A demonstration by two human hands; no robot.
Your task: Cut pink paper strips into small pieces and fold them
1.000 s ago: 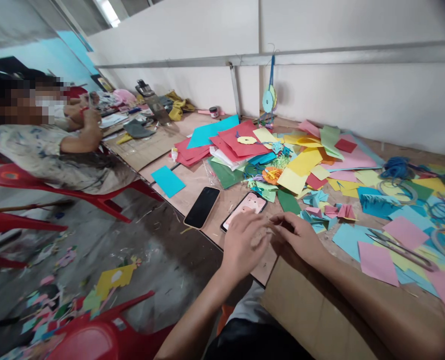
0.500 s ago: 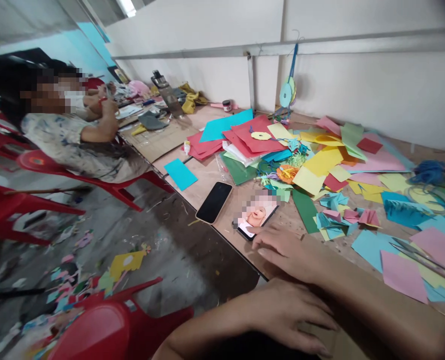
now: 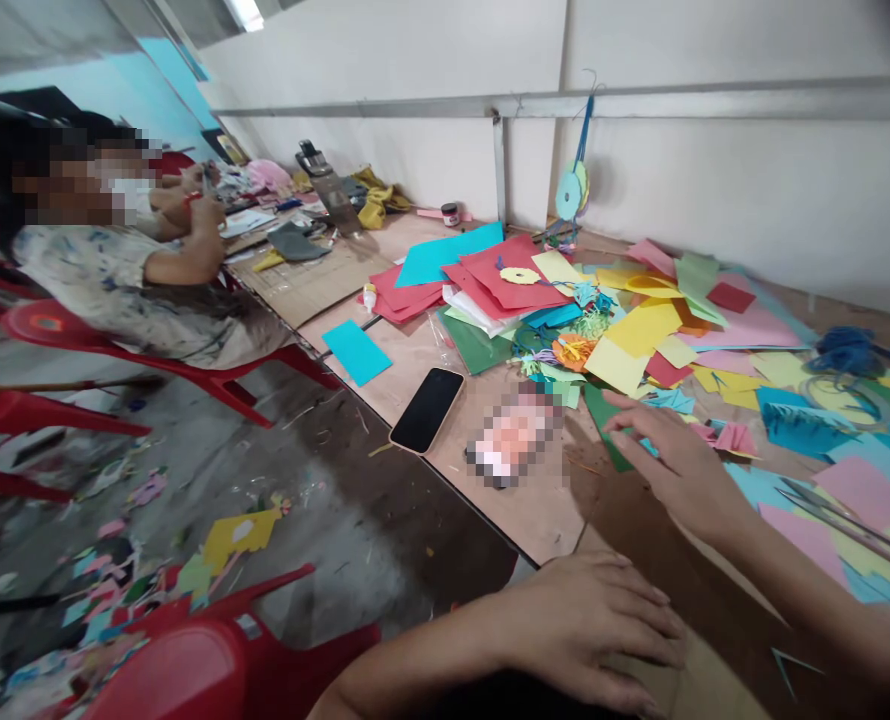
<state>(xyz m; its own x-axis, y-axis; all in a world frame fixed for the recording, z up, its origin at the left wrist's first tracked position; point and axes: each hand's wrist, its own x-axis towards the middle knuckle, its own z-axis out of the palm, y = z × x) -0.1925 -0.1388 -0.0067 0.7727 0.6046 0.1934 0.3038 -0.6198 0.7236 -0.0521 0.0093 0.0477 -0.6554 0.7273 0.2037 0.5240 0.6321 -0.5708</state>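
My left hand (image 3: 599,630) lies palm down at the table's near edge, resting on brown cardboard (image 3: 677,655) with its fingers stretched out. To its upper right, my right hand (image 3: 670,465) is held over the tabletop, fingers apart and nothing in them, near a strip of dark green paper (image 3: 608,432). A smartphone with a lit, blurred screen (image 3: 516,435) lies left of the right hand, apart from it. Beside that phone lies a second smartphone with a dark screen (image 3: 427,410). Small folded pieces of blue paper (image 3: 666,402) are partly hidden behind my right hand.
Coloured paper sheets (image 3: 644,325) spread across the table. Scissors (image 3: 850,520) lie on paper at the right, near blue yarn (image 3: 842,350). Red plastic chairs (image 3: 167,660) and paper scraps (image 3: 107,590) are on the floor side. A co-worker (image 3: 115,270) sits at the far left.
My right hand has lifted off the lit phone's screen and moved right, toward the green paper. My left hand stays by the table edge. The view has shifted slightly.
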